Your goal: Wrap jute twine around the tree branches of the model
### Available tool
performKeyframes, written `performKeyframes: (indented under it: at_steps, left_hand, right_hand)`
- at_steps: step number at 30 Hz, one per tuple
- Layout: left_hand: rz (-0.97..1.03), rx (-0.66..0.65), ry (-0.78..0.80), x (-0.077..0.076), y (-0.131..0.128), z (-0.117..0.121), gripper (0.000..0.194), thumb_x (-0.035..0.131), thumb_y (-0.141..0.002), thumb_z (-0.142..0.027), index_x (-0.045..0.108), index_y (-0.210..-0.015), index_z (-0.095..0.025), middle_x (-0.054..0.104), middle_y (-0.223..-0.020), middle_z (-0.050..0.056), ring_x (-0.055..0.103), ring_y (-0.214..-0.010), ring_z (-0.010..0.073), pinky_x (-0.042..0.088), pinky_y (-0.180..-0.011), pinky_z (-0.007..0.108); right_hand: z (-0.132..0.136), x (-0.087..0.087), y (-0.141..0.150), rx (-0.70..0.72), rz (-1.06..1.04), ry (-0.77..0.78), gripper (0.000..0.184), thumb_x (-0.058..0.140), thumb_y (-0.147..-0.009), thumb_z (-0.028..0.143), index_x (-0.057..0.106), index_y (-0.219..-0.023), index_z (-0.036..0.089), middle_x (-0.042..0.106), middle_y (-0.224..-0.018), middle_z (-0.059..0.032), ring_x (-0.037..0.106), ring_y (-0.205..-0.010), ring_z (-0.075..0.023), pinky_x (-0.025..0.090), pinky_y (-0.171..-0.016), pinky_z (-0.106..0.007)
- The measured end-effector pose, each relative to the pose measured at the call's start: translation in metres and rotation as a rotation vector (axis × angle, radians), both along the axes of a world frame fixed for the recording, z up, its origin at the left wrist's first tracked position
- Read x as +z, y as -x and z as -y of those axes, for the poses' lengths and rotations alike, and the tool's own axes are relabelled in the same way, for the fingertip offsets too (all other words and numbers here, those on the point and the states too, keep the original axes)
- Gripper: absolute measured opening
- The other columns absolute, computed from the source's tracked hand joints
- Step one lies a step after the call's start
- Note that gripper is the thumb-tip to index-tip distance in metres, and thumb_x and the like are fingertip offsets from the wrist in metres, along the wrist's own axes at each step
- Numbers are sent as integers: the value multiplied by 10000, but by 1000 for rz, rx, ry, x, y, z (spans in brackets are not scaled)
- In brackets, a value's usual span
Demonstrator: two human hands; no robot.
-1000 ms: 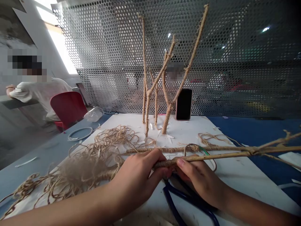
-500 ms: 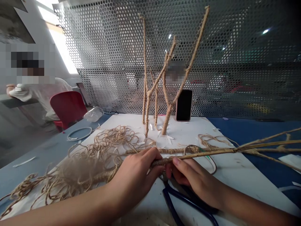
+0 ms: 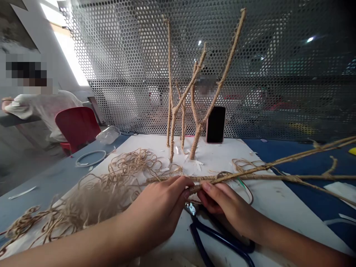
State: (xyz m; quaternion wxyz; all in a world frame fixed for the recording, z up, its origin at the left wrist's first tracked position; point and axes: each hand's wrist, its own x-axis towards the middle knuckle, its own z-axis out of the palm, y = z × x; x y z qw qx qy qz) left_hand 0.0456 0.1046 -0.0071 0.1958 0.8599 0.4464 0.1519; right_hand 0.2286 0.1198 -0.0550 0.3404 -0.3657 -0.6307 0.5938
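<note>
A long thin branch (image 3: 250,170) runs from between my hands out to the right, its near end wrapped in twine. My left hand (image 3: 169,200) is closed round that wrapped end. Just to the right, my right hand (image 3: 222,198) pinches the same branch between thumb and fingers. Behind it, a second twine-wrapped branch (image 3: 278,177) lies across the white board. Pliers (image 3: 214,233) with dark blue handles rest on the board below my hands. Loose jute twine (image 3: 130,163) is heaped to the left, partly blurred by a fuzzy patch.
Several twine-wrapped branches (image 3: 196,139) stand upright on the white board (image 3: 236,148). A phone (image 3: 216,125) leans against the perforated metal screen (image 3: 125,74). At left lie a white ring (image 3: 91,158) and a plastic bag (image 3: 108,135); a person sits beyond a red chair (image 3: 76,126).
The branch in my hands has turned, and its far right end now points higher, apart from the branch lying behind. The view has shifted slightly. Both hands keep their hold.
</note>
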Motion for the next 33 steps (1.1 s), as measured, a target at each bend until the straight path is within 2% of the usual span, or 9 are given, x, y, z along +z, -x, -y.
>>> performKeyframes:
  at_steps: [3, 6, 10, 15, 23, 28, 33]
  left_hand:
    - [-46, -29, 54, 3, 2, -5, 247, 303, -912, -254, 539, -960, -199, 629, -789, 28, 581, -688, 152, 416, -638, 251]
    - [-40, -29, 139, 4, 1, -8, 269, 301, -914, -252, 537, -805, -181, 578, -644, -2, 521, -567, 117, 385, -561, 217]
    - [32, -11, 70, 1, 0, -7, 240, 336, -910, -253, 519, -771, -185, 571, -686, -17, 501, -601, 102, 356, -563, 199]
    - [16, 43, 44, -3, 0, -5, 256, 311, -919, -282, 502, -779, -186, 560, -670, -19, 510, -586, 108, 343, -552, 211]
    - [-27, 86, -30, -14, 3, -6, 255, 286, -923, -336, 496, -847, -214, 588, -716, -18, 558, -630, 139, 371, -575, 239]
    - [-74, 90, -125, -17, 3, -4, 241, 281, -925, -323, 482, -858, -210, 599, -697, -12, 570, -609, 146, 359, -541, 235]
    - [-107, 39, -187, -13, 2, 1, 193, 303, -919, -284, 479, -878, -214, 612, -729, -5, 574, -606, 144, 364, -534, 231]
  right_hand:
    - [1, 2, -1, 10, -26, 6, 398, 334, -899, 458, 446, -643, 174, 392, -612, 34, 390, -569, -89, 371, -570, -190]
    - [1, 1, -2, -8, -19, -9, 392, 340, -895, 463, 456, -655, 176, 422, -638, 25, 413, -605, -99, 375, -589, -202]
    - [3, -1, -2, -43, 33, -58, 396, 309, -901, 471, 466, -678, 184, 421, -642, 23, 417, -619, -112, 367, -588, -219]
    - [3, 3, -3, -14, 84, -87, 407, 276, -909, 477, 494, -728, 184, 365, -610, 33, 357, -579, -109, 326, -552, -228]
    - [4, 3, -1, -3, 94, -26, 392, 297, -902, 489, 492, -736, 192, 333, -559, 47, 316, -532, -101, 272, -494, -231]
    - [5, 4, -1, -7, 186, -204, 396, 279, -922, 435, 408, -638, 191, 381, -588, 36, 349, -559, -103, 299, -547, -235]
    - [8, 2, -3, -23, 225, -252, 423, 226, -938, 415, 472, -675, 192, 393, -589, 31, 377, -567, -107, 311, -549, -232]
